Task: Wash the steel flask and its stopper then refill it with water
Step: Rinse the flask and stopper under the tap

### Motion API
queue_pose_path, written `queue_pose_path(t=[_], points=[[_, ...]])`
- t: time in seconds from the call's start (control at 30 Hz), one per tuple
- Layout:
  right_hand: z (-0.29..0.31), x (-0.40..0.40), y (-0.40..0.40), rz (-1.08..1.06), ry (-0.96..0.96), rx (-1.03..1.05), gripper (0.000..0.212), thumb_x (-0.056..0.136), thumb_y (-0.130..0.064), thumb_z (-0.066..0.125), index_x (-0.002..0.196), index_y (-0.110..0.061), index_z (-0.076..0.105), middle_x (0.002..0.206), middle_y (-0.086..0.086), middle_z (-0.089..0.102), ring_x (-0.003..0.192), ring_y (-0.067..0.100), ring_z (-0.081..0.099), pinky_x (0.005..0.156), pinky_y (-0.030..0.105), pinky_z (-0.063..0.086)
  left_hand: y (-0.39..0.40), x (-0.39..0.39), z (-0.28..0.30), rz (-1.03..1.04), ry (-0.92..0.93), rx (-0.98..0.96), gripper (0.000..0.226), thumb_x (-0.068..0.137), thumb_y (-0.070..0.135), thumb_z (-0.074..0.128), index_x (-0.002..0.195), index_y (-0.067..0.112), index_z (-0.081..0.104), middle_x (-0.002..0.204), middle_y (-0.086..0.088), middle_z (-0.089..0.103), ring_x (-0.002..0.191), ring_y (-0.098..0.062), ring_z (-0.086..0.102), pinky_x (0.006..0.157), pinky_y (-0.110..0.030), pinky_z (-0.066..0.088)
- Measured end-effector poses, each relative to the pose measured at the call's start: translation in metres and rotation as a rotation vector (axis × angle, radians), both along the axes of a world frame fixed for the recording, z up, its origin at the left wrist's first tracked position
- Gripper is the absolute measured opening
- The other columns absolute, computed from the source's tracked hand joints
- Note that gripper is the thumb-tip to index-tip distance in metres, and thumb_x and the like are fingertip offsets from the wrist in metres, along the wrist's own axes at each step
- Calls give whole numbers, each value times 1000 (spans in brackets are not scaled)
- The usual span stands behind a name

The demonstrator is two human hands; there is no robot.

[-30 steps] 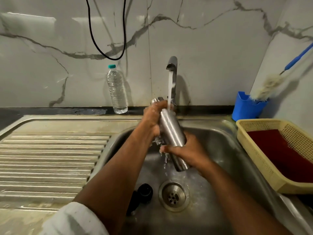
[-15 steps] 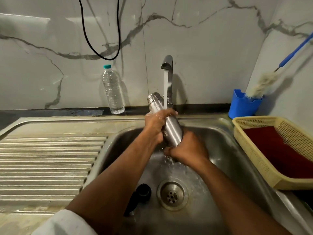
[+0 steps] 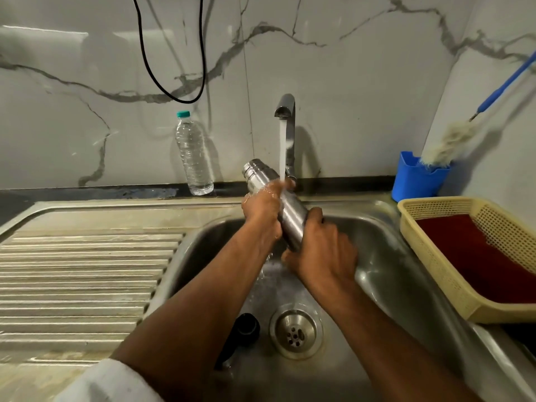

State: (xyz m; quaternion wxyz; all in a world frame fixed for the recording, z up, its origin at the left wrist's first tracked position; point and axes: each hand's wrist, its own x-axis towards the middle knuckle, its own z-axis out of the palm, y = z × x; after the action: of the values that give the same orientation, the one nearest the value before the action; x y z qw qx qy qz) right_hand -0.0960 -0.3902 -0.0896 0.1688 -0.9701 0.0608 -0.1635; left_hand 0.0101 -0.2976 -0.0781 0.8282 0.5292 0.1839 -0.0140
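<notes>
The steel flask (image 3: 291,217) is tilted over the sink basin (image 3: 385,256), its open neck up and to the left under the running tap (image 3: 285,111). My left hand (image 3: 265,210) grips its upper body, wet from the stream. My right hand (image 3: 322,250) grips the lower end and hides the base. The black stopper (image 3: 246,327) lies on the basin floor, left of the drain (image 3: 295,333), partly behind my left forearm.
A ribbed steel drainboard (image 3: 87,271) spreads to the left. A clear plastic water bottle (image 3: 193,153) stands by the wall. At the right are a blue holder (image 3: 416,178) with a brush (image 3: 452,143) and a yellow basket (image 3: 452,274) with red cloth. A black cable (image 3: 174,94) hangs above.
Both hands have lifted the flask higher toward the tap. My left hand has slid down from the neck, so the open mouth now shows. My right hand has moved up the body.
</notes>
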Motion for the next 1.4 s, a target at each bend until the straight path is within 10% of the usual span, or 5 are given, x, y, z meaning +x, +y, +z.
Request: queue_pose_path(t=[0.13,0.37,0.6,0.8,1.4], points=[[-1,7,-3,30,-16,22,86,68,-48,88,135,-22,42,122,4,62,101,25,68,77,37,59,4,6,7,23,-29,-92,80,47,18,95,121,8,65,103,-16,77,84,-33,77,73,-48,64],[-12,15,-14,285,283,1243,63,63,-23,96,116,-21,64,100,4,76,73,18,74,56,33,55,33,-5,7,-251,-229,-231,64,66,21,86,122,5,60,99,-12,70,81,-26,68,80,-44,61],[-21,22,-6,135,-187,306,84,68,-38,92,139,-27,49,130,3,53,112,21,58,89,31,53,27,1,14,88,-20,-104,86,48,18,97,124,8,59,107,-15,76,95,-35,73,84,-52,62],[-23,30,-15,260,288,1628,74,76,-31,87,141,-21,52,128,11,61,106,33,70,68,43,65,31,-2,13,125,-119,-152,85,53,8,95,131,4,60,105,-14,74,91,-32,72,80,-52,64],[-12,27,-18,253,-192,1351,57,70,-39,89,120,-51,63,140,-5,55,126,24,58,86,48,63,55,-59,-3,240,-66,435,113,61,36,101,147,15,30,132,-14,55,117,-34,63,95,-51,61]])
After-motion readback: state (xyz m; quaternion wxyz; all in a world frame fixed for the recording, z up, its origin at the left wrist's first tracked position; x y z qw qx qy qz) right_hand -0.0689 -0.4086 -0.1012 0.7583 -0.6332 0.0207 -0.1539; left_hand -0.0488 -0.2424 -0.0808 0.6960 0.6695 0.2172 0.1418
